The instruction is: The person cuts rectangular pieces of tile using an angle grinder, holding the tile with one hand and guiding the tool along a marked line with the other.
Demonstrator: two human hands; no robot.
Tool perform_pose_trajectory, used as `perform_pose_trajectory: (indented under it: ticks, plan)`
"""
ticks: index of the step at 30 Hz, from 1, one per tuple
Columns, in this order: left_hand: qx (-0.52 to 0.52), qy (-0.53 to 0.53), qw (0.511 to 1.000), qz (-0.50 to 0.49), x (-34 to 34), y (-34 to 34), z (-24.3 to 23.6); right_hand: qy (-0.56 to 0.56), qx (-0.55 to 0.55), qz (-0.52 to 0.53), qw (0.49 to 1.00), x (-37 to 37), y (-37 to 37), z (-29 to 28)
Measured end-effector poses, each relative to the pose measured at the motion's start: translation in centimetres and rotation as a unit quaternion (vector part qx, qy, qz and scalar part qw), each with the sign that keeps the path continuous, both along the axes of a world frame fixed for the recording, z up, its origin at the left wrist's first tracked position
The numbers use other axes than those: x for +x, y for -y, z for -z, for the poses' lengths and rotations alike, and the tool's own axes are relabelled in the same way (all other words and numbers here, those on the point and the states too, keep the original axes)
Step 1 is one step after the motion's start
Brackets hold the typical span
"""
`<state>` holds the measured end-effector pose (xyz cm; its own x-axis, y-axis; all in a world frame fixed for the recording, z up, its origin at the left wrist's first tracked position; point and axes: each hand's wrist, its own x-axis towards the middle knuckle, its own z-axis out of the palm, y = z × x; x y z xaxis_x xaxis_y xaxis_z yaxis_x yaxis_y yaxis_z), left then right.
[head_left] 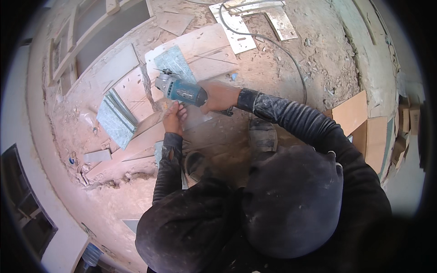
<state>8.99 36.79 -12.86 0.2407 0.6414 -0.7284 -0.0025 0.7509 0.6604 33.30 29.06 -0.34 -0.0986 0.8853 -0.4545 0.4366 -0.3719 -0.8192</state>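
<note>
My right hand (218, 96) is wrapped round the rear of a teal angle grinder (184, 93). Its grey metal head and thin disc point to the left, at the near edge of a speckled grey-green tile (176, 63). Just below the grinder body is my left hand (174, 119), fingers curled in. Whether those fingers touch the tool or pinch something small is hidden. A leaning stack of similar tiles (116, 119) stands to the left of my left hand. Pale dust blurs the ground below the grinder.
Pale boards (214, 48) lie under the tile. A dark cable (291, 59) curves across the rubble on the right. Opened cardboard boxes (350, 113) stand at the right, a wooden frame (86, 34) at the upper left. My shoes (263, 136) are close below the work.
</note>
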Motion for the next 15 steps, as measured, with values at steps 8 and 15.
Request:
perform_pose_trajectory:
  ticks: [8, 15]
  plan:
    - [-0.017, 0.064, 0.997, 0.033, 0.2, -0.6, -0.1, 0.04, 0.036, -0.032, 0.998, -1.0, -3.4, 1.3]
    - [-0.034, 0.065, 0.997, 0.018, 0.5, -0.7, 0.0, 0.036, 0.022, -0.032, 0.999, -0.2, -1.9, 2.5]
